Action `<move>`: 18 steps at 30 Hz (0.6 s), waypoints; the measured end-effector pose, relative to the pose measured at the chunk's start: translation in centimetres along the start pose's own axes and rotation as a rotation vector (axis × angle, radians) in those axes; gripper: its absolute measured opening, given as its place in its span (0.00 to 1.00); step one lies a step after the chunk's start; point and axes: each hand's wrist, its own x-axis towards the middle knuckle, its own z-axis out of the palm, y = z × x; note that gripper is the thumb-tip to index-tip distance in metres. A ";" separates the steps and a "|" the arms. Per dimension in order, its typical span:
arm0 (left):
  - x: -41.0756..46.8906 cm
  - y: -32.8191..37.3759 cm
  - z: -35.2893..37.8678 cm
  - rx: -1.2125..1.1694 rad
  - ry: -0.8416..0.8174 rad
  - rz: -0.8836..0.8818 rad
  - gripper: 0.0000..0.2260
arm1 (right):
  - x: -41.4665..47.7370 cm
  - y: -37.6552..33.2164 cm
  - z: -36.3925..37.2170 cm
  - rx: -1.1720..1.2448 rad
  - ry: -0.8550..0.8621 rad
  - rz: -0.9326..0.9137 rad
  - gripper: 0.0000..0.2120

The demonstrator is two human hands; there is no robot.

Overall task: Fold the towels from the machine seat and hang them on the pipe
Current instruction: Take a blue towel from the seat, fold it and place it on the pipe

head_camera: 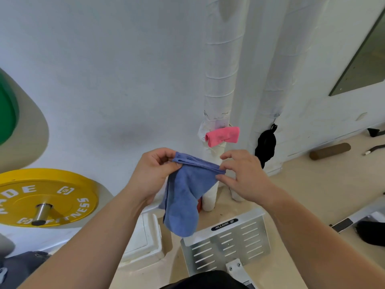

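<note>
Blue towel (183, 197) hangs in the middle of the frame, held up in the air by both hands along its folded top edge, with the rest drooping down in loose layers. The left hand (154, 174) grips the left end of that edge, its fingers curled over the cloth. The right hand (243, 174) pinches the right end between thumb and fingertips. Just above and behind the hands, a folded pink towel (223, 135) sits draped on the white wrapped pipe (220, 80) that runs up the wall. A black bag (265, 146) hangs right of it, by a second pipe. At the left edge is a yellow weight plate (48, 197). Below the towel, on the floor, lie a slotted metal plate (227, 245) and a white box (143, 238).
</note>
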 end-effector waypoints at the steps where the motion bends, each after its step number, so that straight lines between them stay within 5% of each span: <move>1: 0.3 0.2 -0.4 0.026 0.008 0.008 0.13 | 0.4 0.1 -0.9 -0.003 0.009 -0.026 0.18; 7: 2.5 2.1 -1.1 0.098 0.073 0.042 0.11 | 3.1 -2.4 -7.2 0.108 0.219 -0.178 0.07; 11: 3.8 3.8 -0.8 0.085 0.049 0.076 0.10 | 4.4 -3.4 -9.0 0.111 0.054 -0.146 0.07; 18: 5.2 7.1 -1.2 0.111 0.021 0.128 0.11 | 6.4 -3.5 -11.8 0.476 0.103 -0.096 0.12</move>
